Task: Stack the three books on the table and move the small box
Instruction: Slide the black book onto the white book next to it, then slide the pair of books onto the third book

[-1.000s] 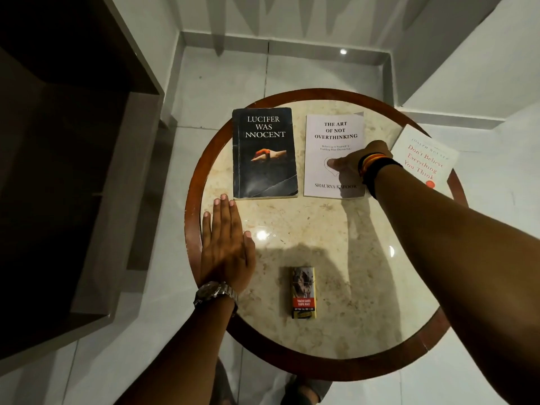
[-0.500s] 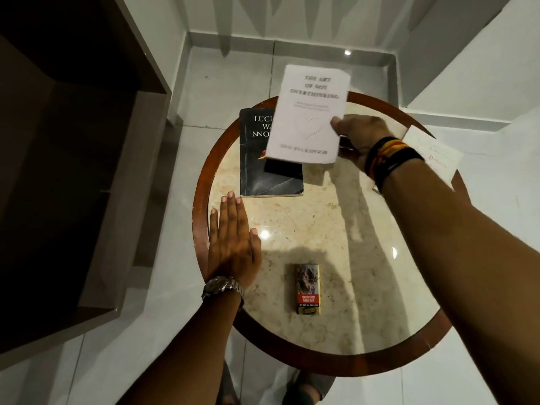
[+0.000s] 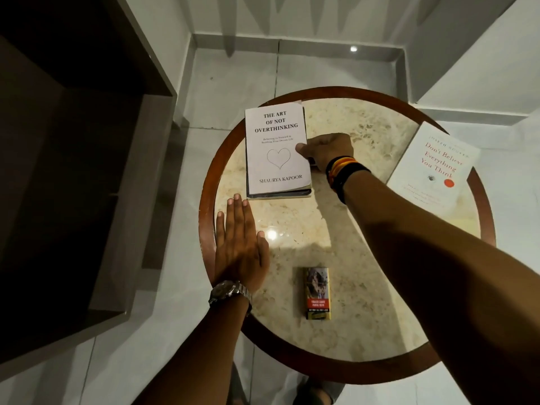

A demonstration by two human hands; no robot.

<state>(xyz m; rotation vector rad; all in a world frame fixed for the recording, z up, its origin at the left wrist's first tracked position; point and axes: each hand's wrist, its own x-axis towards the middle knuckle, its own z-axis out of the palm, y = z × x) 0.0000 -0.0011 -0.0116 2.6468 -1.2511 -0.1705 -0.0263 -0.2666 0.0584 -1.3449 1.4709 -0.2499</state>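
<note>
Table [image 3: 365,247]: mottled beige marble-look top, reddish-brown wood rim. Top book [image 3: 276,150] has a white cover with black lettering and a thin heart outline, over a dark book [image 3: 280,195]; far-right book [image 3: 432,168] is white with red script and a red dot. Small box [image 3: 317,293]: mottled photo print, red band, yellow-black base; wristbands [image 3: 342,171] black, orange, yellow.

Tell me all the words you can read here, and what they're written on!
White book atop the dark book: "THE ART OF NOT OVERTHINKING", "SHAURYA KAPOOR"; the small subtitle is blurred.
Book at the table's right edge: "Don't Believe Everything You Think"; the author line and the small text below are unreadable.
Small box: red label, too small to read.
</note>
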